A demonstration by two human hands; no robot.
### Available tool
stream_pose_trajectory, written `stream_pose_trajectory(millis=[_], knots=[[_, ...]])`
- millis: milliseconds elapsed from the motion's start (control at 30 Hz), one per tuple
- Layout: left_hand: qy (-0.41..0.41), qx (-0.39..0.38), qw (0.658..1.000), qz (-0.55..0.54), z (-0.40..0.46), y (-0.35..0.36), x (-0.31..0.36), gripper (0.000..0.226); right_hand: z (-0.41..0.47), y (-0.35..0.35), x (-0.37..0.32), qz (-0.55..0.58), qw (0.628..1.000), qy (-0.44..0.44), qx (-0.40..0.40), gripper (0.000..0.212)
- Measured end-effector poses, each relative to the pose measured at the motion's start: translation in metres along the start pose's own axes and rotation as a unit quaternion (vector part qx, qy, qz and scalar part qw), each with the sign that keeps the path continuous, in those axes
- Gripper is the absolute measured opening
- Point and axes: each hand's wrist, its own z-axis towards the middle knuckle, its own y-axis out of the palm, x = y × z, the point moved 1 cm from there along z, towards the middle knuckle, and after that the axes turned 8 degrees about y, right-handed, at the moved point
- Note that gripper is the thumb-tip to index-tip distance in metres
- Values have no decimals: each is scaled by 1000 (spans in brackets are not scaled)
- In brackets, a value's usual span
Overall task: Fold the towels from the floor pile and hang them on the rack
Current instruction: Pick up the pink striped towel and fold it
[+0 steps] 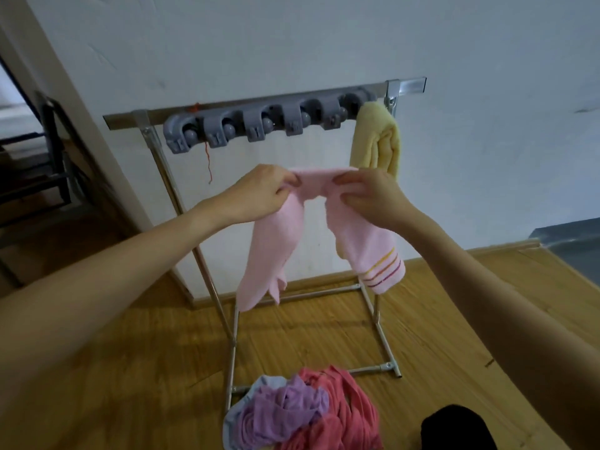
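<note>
Both hands were raised in front of the metal rack (pixel 224 313), gripping a pale pink towel (pixel 272 241) between them. The left hand (pixel 259 193) pinched the cloth near its top edge with fingers curled in, and the right hand (pixel 370 196) clasped it just beside, so a short stretch of fabric spanned the two. From each grip a long fold hung down: the left one plain pink and ending in a ragged point, the right one ending in a hem with thin orange, yellow and purple stripes. The towel hung in the air, clear of the floor and apparently not touching the rack, though the angle made that hard to judge.

Behind the hands, the rack's top bar carried a grey plastic clip holder (pixel 259 123) with a row of round rollers, and a loose red thread dangled from it. A folded yellow towel (pixel 378 141) hung at the bar's right end.

On the wooden floor (pixel 130 368), at the rack's base, lay the pile (pixel 302 410): a purple towel bunched on top of a light blue one, with a coral-pink towel crumpled beside them. A dark shape (pixel 454 428) sat at the lower right edge.
</note>
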Motion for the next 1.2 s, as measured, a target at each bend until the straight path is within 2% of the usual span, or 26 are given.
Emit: stream_pose_trajectory(millis=[133,233,333,533,633,833,933,1100,1200], knots=[[-20,112,993,43,32,-9,-10,46,43,-6,-7,-43,994,-30,98,35],[-24,154,984,86,53,-11,-15,57,65,-8,-6,-96,975,6,201,41],[-21,181,974,136,70,-10,-18,63,72,-11,-10,-116,962,20,247,42],[-26,203,958,200,110,0,-23,65,87,-2,-7,-161,948,69,267,42],[-39,191,960,203,124,10,-26,65,93,10,2,-206,941,87,255,41],[-44,166,961,218,126,40,-41,65,99,32,16,-210,949,107,210,41],[-33,167,959,228,115,58,-43,62,98,44,30,-172,960,78,209,46],[17,143,972,188,96,85,-45,69,100,53,54,-59,977,0,204,38],[40,163,974,151,89,100,-47,65,95,52,58,14,979,-24,201,39]])
